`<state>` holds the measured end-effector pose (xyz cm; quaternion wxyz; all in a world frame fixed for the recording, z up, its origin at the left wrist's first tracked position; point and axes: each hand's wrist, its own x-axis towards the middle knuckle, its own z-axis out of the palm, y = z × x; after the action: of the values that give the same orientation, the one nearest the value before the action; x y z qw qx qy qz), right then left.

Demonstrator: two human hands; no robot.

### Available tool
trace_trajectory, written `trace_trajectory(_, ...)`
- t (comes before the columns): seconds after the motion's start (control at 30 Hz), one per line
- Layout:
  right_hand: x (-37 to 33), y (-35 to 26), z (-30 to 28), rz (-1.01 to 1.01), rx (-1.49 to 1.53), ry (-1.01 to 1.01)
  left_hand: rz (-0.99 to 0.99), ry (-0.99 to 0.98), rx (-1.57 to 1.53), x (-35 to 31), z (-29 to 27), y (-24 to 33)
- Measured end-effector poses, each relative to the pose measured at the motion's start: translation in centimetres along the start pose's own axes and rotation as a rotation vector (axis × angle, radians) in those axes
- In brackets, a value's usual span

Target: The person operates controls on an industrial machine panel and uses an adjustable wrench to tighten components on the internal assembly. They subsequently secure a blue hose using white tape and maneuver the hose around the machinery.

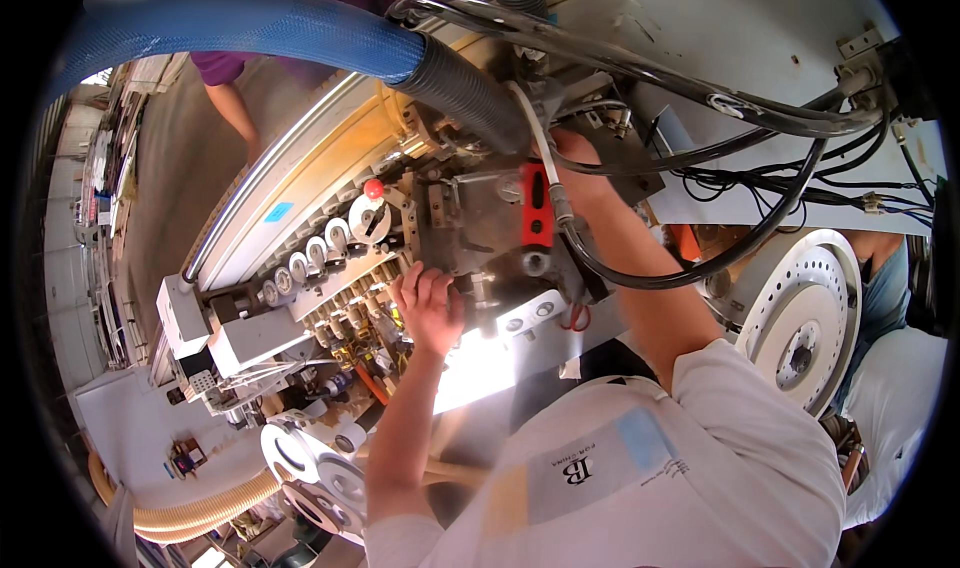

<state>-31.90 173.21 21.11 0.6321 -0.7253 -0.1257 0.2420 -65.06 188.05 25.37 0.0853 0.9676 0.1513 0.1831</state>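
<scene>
My left hand point(430, 310) rests at the edge of the machine's dark metal bed point(474, 218), fingers apart and nothing visible in them. My right hand point(574, 150) reaches deep into the machine beside a thick black hose end point(470, 98). Its fingers are hidden behind the hose and a grey tube point(545, 153), so what they touch cannot be seen. Just left of my right wrist is a red and black bar-shaped tool point(537, 208) with a round metal end. Red-handled scissors or pliers point(575, 316) hang below it, only partly visible.
A blue sleeved hose point(250, 28) and black cables point(640, 63) arch over the work area. Left of my left hand are rollers point(316, 253), a red knob point(373, 189) and brass fittings point(350, 308). A perforated white wheel point(800, 333) stands right. Another person's arm point(232, 113) shows beyond the machine.
</scene>
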Motion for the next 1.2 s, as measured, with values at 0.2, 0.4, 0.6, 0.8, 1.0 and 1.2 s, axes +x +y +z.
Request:
trace_trajectory(0.2,0.9,-5.8,-9.1,0.166,-0.337,-0.102,-0.008,0.007,-0.002,-0.2,-0.2,0.2)
trace_trajectory(0.4,3.9,-10.3,-14.0,0.356,-0.305,-0.298,0.014,0.022,0.007,-0.1,0.0,-0.3)
trace_trajectory(0.6,-0.6,-8.8,-14.9,0.308,-0.221,-0.203,0.013,0.02,0.012,-0.1,0.1,-0.2)
trace_trajectory(0.8,-4.9,-7.4,-10.4,0.234,-0.1,-0.116,0.018,0.021,-0.003,0.2,-0.2,0.2)
trace_trajectory(1.0,-4.6,-7.3,-3.5,0.281,0.176,-0.063,0.007,0.025,-0.013,0.0,0.0,0.0)
trace_trajectory(1.2,-5.0,-7.1,-2.0,0.124,0.091,-0.015,0.019,0.022,0.001,0.0,0.0,-0.1)
